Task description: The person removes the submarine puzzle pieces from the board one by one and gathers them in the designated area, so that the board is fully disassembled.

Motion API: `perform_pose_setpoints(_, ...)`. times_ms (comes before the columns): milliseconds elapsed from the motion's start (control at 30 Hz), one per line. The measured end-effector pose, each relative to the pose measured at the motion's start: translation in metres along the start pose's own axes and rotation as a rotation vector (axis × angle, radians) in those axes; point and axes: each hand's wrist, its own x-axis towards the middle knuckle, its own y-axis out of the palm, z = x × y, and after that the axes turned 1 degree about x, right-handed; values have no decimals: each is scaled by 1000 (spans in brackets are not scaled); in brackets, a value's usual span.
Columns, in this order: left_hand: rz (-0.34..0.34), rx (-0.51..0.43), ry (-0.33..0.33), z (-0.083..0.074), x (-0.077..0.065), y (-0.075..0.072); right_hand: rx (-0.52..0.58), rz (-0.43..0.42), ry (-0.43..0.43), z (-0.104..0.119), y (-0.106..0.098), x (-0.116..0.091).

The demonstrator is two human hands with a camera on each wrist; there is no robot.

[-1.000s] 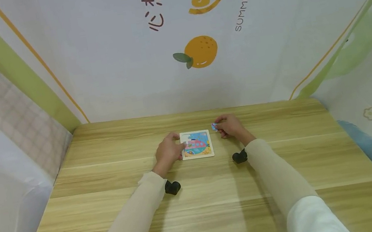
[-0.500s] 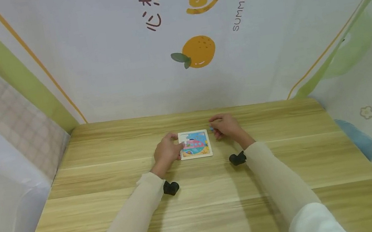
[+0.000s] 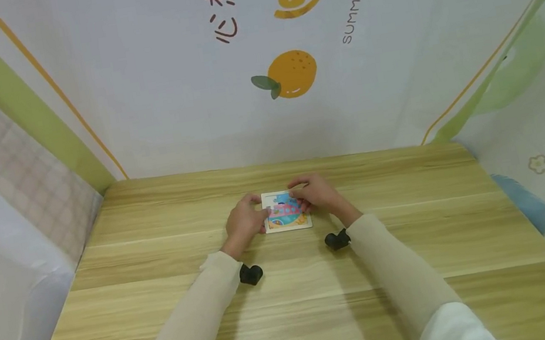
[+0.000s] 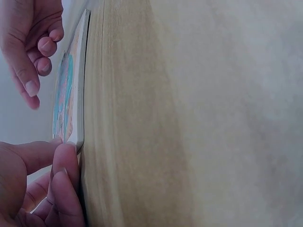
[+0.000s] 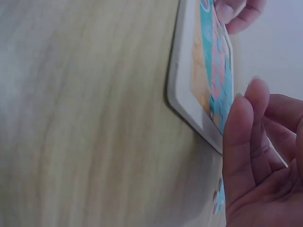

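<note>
From here I see the left hand (image 3: 246,218) pinching the left edge of the jigsaw puzzle (image 3: 289,228), flat on the wooden table (image 3: 293,297); the right hand (image 3: 318,192) reaches over its far right corner, and I can't tell whether it grips anything

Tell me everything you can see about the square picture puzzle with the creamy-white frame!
This square, creamy-white-framed picture puzzle has rounded corners and looks wooden. Its picture is blue, pink, teal and orange, with a pale, perhaps unfilled patch at upper left. It lies on the light wood-grained table. The bare left hand grips its left edge, thumb on top; the bare right hand may touch its upper right corner.
</note>
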Motion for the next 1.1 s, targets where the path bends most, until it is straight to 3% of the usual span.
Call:
perform_pose_setpoints(300,17,-5,-3,0,1,0,-46,9,-5,1,12,-1)
perform_pose_setpoints(567,9,2,16,2,0,1,-158,-2,-7,1,16,0)
perform_pose_setpoints(800,13,10,12,2,1,1,-211,12,42,6,18,2)
perform_pose_setpoints(1100,13,7,8,0,-1,-1,-181,44,54,8,18,6)
